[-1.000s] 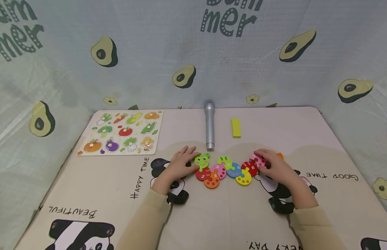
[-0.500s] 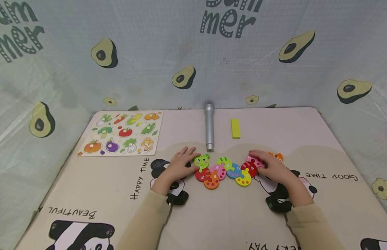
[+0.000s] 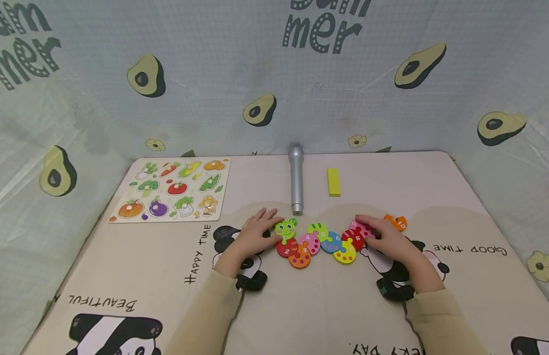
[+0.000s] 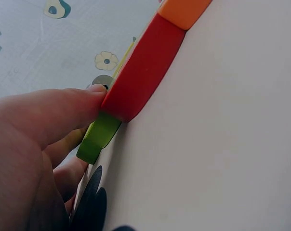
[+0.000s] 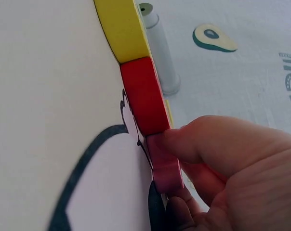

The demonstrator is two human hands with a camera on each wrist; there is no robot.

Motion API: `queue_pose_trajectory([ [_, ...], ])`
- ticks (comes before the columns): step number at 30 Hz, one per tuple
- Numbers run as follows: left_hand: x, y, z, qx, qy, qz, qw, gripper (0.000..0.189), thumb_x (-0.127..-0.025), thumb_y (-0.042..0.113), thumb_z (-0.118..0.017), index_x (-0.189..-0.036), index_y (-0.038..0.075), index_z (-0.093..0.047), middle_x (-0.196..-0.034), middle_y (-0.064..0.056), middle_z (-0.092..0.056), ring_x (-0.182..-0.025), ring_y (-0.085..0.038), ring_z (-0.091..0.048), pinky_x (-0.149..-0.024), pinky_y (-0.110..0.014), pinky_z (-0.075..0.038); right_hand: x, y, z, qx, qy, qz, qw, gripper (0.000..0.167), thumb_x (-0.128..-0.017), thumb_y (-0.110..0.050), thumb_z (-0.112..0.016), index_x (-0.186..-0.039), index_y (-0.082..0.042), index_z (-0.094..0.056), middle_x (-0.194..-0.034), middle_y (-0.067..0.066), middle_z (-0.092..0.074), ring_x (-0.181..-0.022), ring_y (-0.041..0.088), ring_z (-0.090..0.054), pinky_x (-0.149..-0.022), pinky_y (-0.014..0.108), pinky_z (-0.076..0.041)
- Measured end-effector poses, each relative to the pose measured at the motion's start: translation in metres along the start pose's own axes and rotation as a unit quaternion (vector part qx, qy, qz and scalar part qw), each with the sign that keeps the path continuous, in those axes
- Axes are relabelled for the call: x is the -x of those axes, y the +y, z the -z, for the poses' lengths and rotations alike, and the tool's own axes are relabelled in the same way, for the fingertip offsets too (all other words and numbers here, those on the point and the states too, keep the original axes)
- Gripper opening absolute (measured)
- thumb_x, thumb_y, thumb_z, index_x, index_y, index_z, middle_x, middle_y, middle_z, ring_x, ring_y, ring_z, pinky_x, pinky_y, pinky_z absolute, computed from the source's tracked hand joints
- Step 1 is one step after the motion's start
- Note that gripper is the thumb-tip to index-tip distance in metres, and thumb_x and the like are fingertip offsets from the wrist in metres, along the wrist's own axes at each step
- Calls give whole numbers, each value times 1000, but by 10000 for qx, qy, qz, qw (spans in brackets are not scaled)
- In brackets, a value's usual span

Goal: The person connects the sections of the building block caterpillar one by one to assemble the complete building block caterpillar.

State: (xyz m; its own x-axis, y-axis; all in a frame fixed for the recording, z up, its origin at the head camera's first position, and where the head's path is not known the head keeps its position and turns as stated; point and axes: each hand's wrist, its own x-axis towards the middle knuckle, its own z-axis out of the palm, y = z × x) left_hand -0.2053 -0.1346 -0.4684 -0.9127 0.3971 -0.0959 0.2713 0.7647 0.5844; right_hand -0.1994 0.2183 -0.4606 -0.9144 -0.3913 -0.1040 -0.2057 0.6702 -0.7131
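A caterpillar puzzle of joined, numbered round pieces winds across the middle of the table in the head view. At its left end my left hand (image 3: 253, 237) holds the green smiling head piece (image 3: 286, 229), thumb at its lower edge beside the red piece (image 4: 144, 67). My right hand (image 3: 390, 240) pinches the pink spotted piece (image 3: 360, 228) at the other end, against the red piece numbered 8 (image 3: 353, 239). In the right wrist view the thumb presses the side of that pink piece (image 5: 165, 166). A loose orange piece (image 3: 397, 223) lies just beyond the right hand.
Behind the puzzle lie a grey microphone-shaped cylinder (image 3: 296, 178) and a yellow block (image 3: 333, 182). A vegetable puzzle board (image 3: 199, 195) is at the back left. The tablecloth (image 3: 323, 315) has panda prints, and an avocado-print curtain (image 3: 203, 59) hangs behind the table.
My right hand has shifted slightly left with the pink piece, bringing it closer to the red piece numbered 8. More of the loose orange piece now shows. The left hand stays in place.
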Motion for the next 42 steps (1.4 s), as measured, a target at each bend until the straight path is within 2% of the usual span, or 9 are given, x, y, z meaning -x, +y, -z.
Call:
queue_pose_trajectory([
  [5,0,0,0,-2,-38,17,10000,51,-85,40,-57,-133,24,-47,-150,0,-26,-141,-23,-10,-114,-49,-7,5,-1,1,206,261,-287,9990,52,-87,-11,-56,-136,-12,-41,-135,17,-43,-115,35,-45,-92,54,-42],
  [8,0,0,0,-10,-20,20,10000,51,-85,39,-57,-132,24,-47,-150,0,-27,-141,-24,-11,-113,-49,-7,10,0,6,423,887,-324,9946,49,-87,-14,-56,-134,-11,-42,-131,18,-46,-111,37,-48,-91,55,-43],
  [11,0,0,0,2,-21,15,10000,51,-85,39,-57,-132,24,-47,-150,0,-27,-141,-24,-11,-113,-49,-7,15,3,13,614,1628,-299,9843,44,-86,-10,-57,-129,-5,-46,-126,22,-48,-109,40,-47,-90,57,-42],
  [14,0,1,1,-28,-55,44,10000,51,-85,40,-57,-133,24,-47,-150,0,-26,-142,-23,-10,-114,-49,-7,18,8,18,741,1985,-404,9765,42,-84,-7,-58,-125,0,-48,-126,26,-47,-110,43,-43,-89,59,-41],
  [21,1,3,2,49,-8,14,10000,50,-85,37,-58,-131,22,-48,-149,-2,-28,-141,-26,-11,-113,-50,-8,17,20,19,857,1822,-906,9753,49,-84,-16,-62,-126,5,-46,-128,30,-42,-114,48,-33,-93,62,-35],
  [28,1,3,2,-6,-75,70,9999,51,-85,40,-57,-133,24,-47,-150,1,-26,-142,-23,-10,-114,-48,-7,15,26,19,794,1666,-877,9789,39,-82,-5,-56,-119,4,-53,-134,30,-35,-117,53,-27,-93,68,-27],
  [32,0,2,1,-11,-72,64,10000,52,-85,40,-57,-133,24,-46,-150,1,-26,-142,-23,-9,-114,-48,-6,16,27,19,788,1501,-812,9822,47,-80,-6,-57,-125,2,-48,-135,30,-33,-120,52,-24,-93,70,-24],
  [38,-1,3,2,-22,-65,47,10000,51,-85,40,-57,-133,24,-46,-150,0,-26,-142,-23,-9,-114,-49,-6,16,27,17,837,1367,-998,9820,59,-84,-18,-61,-135,2,-37,-133,28,-39,-121,46,-29,-98,64,-28],
  [42,0,4,3,2,-119,56,9999,52,-85,40,-57,-133,23,-46,-150,0,-26,-142,-23,-9,-114,-48,-6,18,20,16,721,976,-975,9878,65,-84,-24,-62,-137,1,-34,-136,28,-34,-123,45,-30,-99,62,-29],
])
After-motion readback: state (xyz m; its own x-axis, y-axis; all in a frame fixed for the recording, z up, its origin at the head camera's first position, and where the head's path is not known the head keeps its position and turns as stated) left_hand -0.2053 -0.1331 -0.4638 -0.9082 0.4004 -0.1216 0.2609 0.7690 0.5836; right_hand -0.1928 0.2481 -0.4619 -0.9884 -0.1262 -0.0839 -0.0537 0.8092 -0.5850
